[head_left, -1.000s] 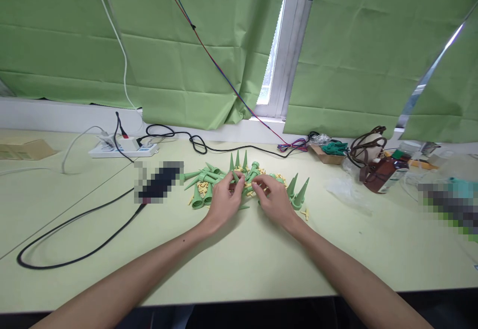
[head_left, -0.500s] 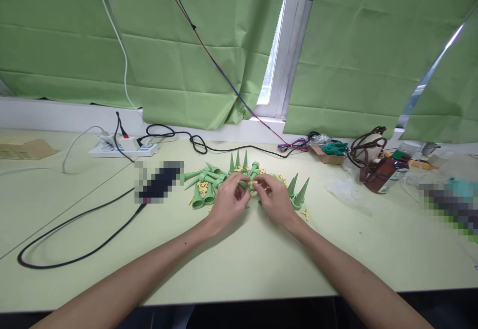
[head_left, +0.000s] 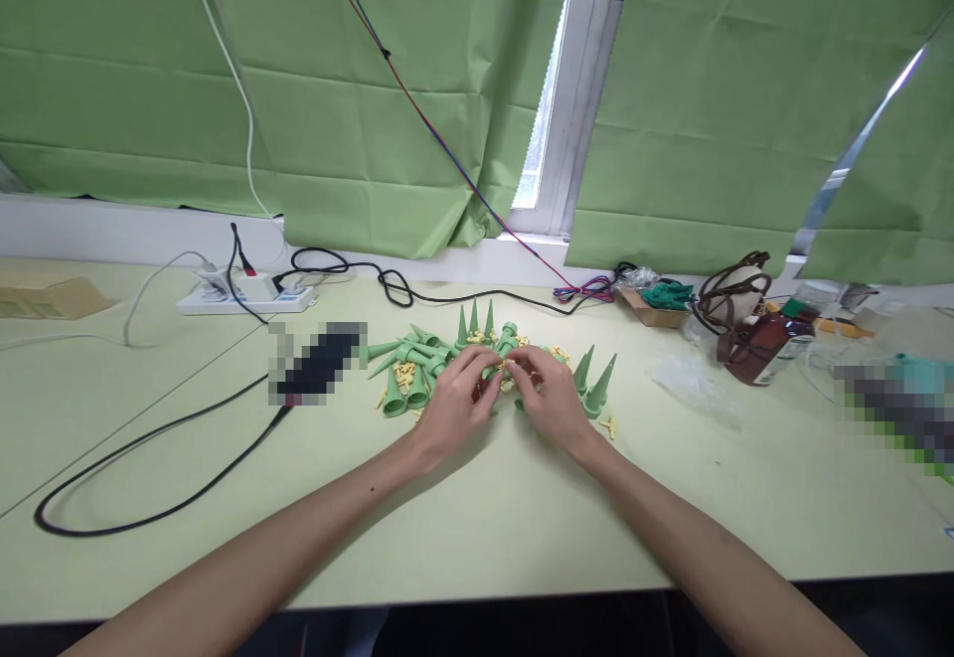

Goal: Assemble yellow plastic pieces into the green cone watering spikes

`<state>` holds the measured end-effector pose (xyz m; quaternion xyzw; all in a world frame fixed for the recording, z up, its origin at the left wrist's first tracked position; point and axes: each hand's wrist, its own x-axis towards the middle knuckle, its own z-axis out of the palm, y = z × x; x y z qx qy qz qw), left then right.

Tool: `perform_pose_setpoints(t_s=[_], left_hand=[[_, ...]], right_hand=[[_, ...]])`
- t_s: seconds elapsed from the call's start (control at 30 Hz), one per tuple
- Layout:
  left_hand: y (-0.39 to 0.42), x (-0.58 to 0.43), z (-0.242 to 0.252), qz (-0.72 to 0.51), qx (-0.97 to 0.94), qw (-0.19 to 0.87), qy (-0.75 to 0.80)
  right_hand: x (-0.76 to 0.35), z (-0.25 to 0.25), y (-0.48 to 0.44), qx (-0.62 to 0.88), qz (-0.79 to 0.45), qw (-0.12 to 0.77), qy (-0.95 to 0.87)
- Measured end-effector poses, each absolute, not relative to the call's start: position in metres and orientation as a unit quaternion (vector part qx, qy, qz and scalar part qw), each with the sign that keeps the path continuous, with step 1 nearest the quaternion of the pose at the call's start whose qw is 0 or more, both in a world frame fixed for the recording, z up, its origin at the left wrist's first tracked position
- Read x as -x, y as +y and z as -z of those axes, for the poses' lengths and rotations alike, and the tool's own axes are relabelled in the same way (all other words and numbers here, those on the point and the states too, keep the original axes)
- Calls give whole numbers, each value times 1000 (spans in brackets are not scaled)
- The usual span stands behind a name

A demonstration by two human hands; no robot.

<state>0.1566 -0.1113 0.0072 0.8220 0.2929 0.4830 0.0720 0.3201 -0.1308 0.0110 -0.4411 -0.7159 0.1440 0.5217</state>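
Observation:
My left hand [head_left: 456, 399] is closed on a green plastic watering spike [head_left: 489, 372], mostly hidden by the fingers. My right hand [head_left: 553, 394] pinches a small yellow plastic valve [head_left: 506, 364] against the spike's end; whether it sits inside cannot be seen. Around both hands lie more green spikes, some tumbled in a pile [head_left: 417, 351] to the left. Several stand point up, like the pair of cones [head_left: 598, 389] at the right. Loose yellow valves [head_left: 404, 375] are scattered among them, one T-shaped valve [head_left: 610, 427] lying apart near my right wrist.
A blurred dark device [head_left: 320, 364] with a looping black cable [head_left: 111, 535] lies at left. Behind it is a white power strip [head_left: 245, 299]. At right are clear plastic wrap [head_left: 690, 379], a brown bottle [head_left: 771, 344] and a cardboard box [head_left: 652, 309]. Green curtains [head_left: 373, 90] hang behind.
My fingers have drawn slightly closer together around the spike and valve, which are now more covered. The things on the table have not moved.

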Motion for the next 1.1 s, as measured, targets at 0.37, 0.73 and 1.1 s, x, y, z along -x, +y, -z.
perform_pose_setpoints(t_s=[0.37,0.73,1.1], left_hand=[[-109,-154,-7,-472,-844,3,255],[-111,-154,-8,-476,-847,-8,238],[-112,-154,-7,-475,-847,-7,240]], right_hand=[[-321,-7,-130,438,-156,515,-720],[-320,-9,-130,437,-159,512,-722],[-320,-8,-130,439,-162,505,-725]])
